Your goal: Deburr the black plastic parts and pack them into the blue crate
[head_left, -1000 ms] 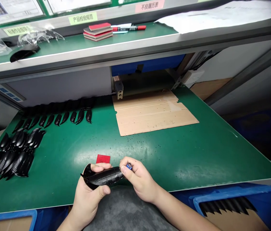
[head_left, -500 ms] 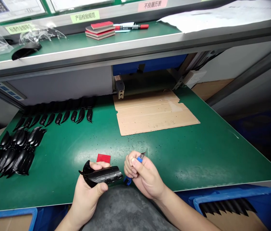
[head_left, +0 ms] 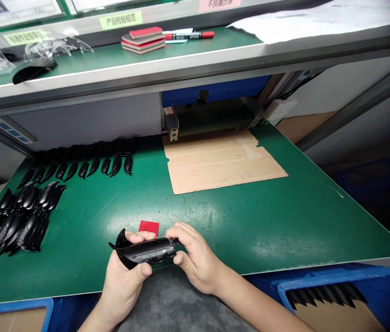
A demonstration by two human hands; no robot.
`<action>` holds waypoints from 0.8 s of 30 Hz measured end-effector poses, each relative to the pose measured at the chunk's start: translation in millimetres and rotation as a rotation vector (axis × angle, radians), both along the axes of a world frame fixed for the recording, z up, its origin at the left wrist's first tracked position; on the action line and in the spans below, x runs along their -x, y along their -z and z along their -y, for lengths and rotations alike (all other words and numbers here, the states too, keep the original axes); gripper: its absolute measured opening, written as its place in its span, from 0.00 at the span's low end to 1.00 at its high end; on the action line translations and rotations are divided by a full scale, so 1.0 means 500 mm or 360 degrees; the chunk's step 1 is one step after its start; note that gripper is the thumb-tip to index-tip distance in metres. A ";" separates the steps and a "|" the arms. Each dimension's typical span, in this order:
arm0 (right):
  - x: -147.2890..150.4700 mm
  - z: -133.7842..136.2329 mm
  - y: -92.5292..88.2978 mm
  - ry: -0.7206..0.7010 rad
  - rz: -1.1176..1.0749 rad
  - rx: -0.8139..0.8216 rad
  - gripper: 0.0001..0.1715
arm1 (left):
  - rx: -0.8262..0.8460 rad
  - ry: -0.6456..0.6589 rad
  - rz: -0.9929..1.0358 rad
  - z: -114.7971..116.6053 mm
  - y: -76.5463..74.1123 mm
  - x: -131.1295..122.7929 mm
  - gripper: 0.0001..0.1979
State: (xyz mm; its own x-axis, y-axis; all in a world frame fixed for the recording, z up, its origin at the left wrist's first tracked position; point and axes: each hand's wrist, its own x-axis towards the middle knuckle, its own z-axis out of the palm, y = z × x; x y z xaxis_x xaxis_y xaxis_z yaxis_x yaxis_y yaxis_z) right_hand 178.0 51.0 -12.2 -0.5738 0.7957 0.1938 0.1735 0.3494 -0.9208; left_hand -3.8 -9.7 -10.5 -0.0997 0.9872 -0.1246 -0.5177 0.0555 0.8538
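Note:
A curved glossy black plastic part [head_left: 148, 252] is gripped in my left hand [head_left: 122, 281], thumb on its near side and fingers behind it. At the part's right end is my right hand [head_left: 198, 260], with thumb and fingers curled round a knife that is mostly hidden; only a small dark and blue bit shows by the fingertips. Just behind my left fingers a red square pad [head_left: 149, 228] lies on the green table [head_left: 236, 230].
Black parts [head_left: 25, 216] lie piled at the left, with rows of them [head_left: 77, 169] behind. A cardboard sheet [head_left: 226, 161] lies at the back. Blue bins [head_left: 281, 295] stand below the front edge. Red pads [head_left: 143, 39] and a marker [head_left: 195, 35] are on the shelf.
My right hand has moved left to the right end of the black part and turned, and the knife blade is no longer clearly seen. My left hand has shifted slightly left with the part.

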 end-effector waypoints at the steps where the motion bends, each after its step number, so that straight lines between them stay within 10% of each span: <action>1: 0.002 -0.001 -0.002 0.0010 0.0027 -0.0031 0.34 | -0.0002 0.0011 -0.0003 0.000 0.000 0.001 0.19; 17: -0.007 -0.014 0.011 0.0008 0.0320 -0.0247 0.34 | -0.0038 0.0018 -0.0370 0.007 -0.001 0.010 0.18; 24: -0.030 -0.030 0.016 -0.0574 -0.0216 0.0660 0.35 | -0.0027 0.0042 -0.0409 0.004 -0.007 0.001 0.18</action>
